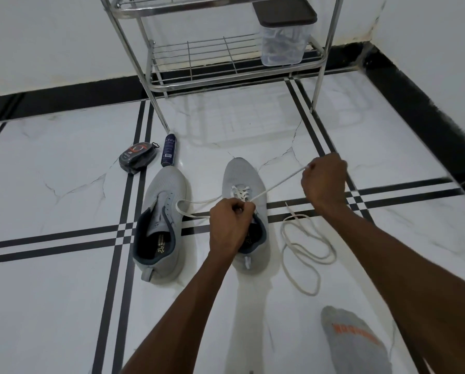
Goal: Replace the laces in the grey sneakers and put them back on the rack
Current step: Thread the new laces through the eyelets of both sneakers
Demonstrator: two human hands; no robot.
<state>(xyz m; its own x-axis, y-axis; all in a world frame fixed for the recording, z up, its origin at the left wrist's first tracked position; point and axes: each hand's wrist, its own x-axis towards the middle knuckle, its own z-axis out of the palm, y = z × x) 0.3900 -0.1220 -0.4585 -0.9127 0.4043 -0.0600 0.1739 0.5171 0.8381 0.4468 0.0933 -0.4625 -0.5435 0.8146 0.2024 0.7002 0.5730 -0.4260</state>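
Sneakers on tiled floor, side by side, toes toward rack. Left sneaker: unlaced, eyelets bare, tongue exposed. Right sneaker: white lace crossed through the front eyelets only.

Left hand: fingers curled, pinching the lace at the upper eyelets of the right sneaker; hand covers the sneaker's throat. One lace end loops out from this hand to the left, across the left sneaker's upper, and back.

Right hand: clenched around the other lace end, held up and to the right of the sneaker; lace runs taut from the eyelets to this hand.

Second lace: white, loose coils on floor just right of the right sneaker, touching neither hand.

Rack: metal wire shelves, against the wall beyond the sneakers. Clear box with dark lid on its lower shelf, right side; contents unclear.

Spray can lying on floor near left sneaker's toe; black pouch just left of it.

Grey sock with orange lettering at lower right.
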